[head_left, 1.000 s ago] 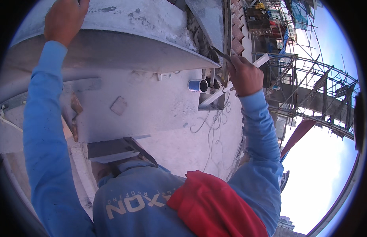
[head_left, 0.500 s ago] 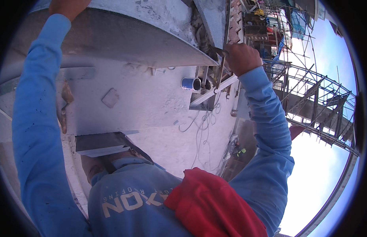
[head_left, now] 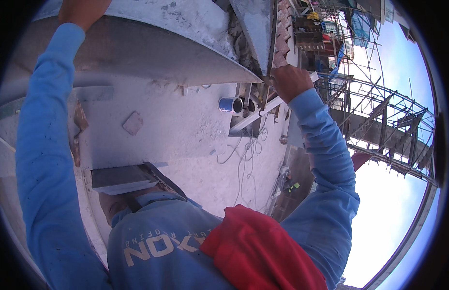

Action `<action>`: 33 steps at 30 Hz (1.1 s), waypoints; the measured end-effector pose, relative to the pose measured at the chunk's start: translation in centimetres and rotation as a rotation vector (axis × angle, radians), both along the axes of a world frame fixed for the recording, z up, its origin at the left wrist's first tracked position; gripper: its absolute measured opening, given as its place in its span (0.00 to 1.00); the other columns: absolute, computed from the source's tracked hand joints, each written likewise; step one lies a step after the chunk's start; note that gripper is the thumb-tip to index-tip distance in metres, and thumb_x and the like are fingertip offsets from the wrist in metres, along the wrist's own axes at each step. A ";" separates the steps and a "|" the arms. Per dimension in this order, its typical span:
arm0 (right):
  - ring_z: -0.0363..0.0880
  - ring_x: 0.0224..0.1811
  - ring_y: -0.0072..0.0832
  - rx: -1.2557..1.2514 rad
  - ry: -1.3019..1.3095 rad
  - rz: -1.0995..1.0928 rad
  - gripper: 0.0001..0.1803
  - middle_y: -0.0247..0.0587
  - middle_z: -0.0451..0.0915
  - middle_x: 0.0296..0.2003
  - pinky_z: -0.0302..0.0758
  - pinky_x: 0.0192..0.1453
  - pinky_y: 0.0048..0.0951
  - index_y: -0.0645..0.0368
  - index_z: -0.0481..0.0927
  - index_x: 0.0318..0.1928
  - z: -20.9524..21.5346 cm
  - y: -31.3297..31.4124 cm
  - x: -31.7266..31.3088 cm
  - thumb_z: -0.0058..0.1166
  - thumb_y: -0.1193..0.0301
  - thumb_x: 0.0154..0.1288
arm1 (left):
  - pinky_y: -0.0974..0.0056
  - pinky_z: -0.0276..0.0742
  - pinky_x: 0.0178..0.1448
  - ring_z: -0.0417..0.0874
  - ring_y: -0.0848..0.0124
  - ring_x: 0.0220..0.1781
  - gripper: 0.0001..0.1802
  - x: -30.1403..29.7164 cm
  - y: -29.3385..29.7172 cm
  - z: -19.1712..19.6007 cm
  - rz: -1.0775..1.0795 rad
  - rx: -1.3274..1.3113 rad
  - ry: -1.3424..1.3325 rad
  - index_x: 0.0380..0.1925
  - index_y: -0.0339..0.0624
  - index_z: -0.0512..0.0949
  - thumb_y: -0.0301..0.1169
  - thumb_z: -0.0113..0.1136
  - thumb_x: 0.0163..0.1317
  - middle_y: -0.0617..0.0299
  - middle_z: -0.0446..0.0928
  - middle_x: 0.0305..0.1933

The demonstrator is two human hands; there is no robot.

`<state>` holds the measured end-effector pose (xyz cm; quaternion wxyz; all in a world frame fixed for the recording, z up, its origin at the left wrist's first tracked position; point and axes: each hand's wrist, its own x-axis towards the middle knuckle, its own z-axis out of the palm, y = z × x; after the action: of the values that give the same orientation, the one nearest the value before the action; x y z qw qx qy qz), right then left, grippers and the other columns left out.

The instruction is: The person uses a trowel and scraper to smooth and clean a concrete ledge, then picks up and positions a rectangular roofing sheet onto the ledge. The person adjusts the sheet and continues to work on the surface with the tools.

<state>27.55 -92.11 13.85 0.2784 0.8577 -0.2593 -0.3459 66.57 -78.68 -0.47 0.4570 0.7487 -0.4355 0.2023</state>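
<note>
Rough grey concrete slab (head_left: 152, 43) overhead, scaffolding (head_left: 379, 111) beyond. Your right hand (head_left: 290, 81) fingers wrap shut around a thin metal tool at the slab's corner; left hand (head_left: 82, 9) presses the slab top, grip unclear.

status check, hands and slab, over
Left hand pressed on top of grey slab. Right hand fisted at slab's corner, tool hidden. Nothing in the way.

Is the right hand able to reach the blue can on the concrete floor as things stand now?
Probably not at once. The right hand is closed around a white bar up at the slab's edge, while the blue can stands apart on the floor below. Nothing blocks the way, but the hand is occupied.
</note>
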 end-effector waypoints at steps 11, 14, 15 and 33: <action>0.84 0.37 0.48 -0.014 -0.359 -0.208 0.10 0.43 0.85 0.31 0.80 0.41 0.47 0.50 0.88 0.38 7.9 2.2 -1.6 0.62 0.60 0.63 | 0.42 0.78 0.49 0.83 0.42 0.46 0.24 1.6 -0.9 -1.3 -0.109 0.155 0.061 0.52 0.32 0.77 0.44 0.46 0.75 0.39 0.82 0.47; 0.84 0.37 0.50 -0.023 -0.518 -0.158 0.11 0.44 0.85 0.32 0.79 0.41 0.49 0.51 0.86 0.39 7.7 2.9 -4.0 0.62 0.59 0.63 | 0.51 0.79 0.56 0.83 0.48 0.55 0.27 2.7 -1.5 -2.3 0.104 0.269 -0.056 0.61 0.53 0.79 0.56 0.49 0.73 0.53 0.82 0.56; 0.84 0.37 0.49 -0.054 -0.557 -0.182 0.12 0.46 0.85 0.33 0.79 0.40 0.47 0.52 0.86 0.41 7.5 3.1 -5.1 0.63 0.60 0.63 | 0.51 0.79 0.57 0.82 0.48 0.56 0.27 3.0 -1.6 -2.6 0.089 0.195 -0.085 0.61 0.52 0.79 0.55 0.49 0.73 0.52 0.82 0.57; 0.66 0.24 0.14 0.468 -2.338 -1.029 0.23 0.32 0.78 0.33 0.64 0.26 0.20 0.67 0.77 0.59 -9.8 25.3 -16.8 0.50 0.60 0.76 | 0.71 0.69 0.25 0.75 0.78 0.21 0.16 -16.4 8.8 2.7 -0.798 0.090 0.778 0.35 0.42 0.77 0.42 0.54 0.75 0.66 0.76 0.25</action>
<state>10.71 -66.85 4.07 -0.4307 0.4801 -0.5785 0.4994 50.19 -69.92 2.22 0.5927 0.5640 -0.4926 -0.2967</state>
